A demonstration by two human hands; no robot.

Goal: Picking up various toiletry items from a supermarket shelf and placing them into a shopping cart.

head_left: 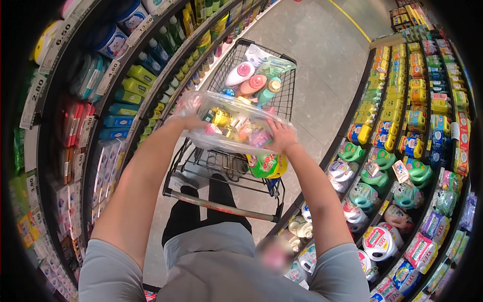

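Note:
Both my hands hold a clear plastic bag [204, 140] stretched wide over the shopping cart [292, 86]. My left hand [187, 113] is closed on its left side, partly seen through the plastic. On the right side my right hand [282, 136] grips it, fingers pointing inward. Small colourful packets [231, 128] show through the plastic; whether all lie inside it I cannot tell. Beyond the bag, the basket holds a white bottle with a pink cap [239, 74], a pink bottle [252, 85] and a teal bottle [270, 90]. Below my right hand sits a green and yellow package [267, 165].
The cart's handle [221, 203] runs across in front of my legs. Close on the left, shelves [108, 85] carry bottles and boxes. On the right stands a display of detergent jugs [365, 194] and yellow packs [395, 108]. Grey tiled floor [322, 55] stretches ahead.

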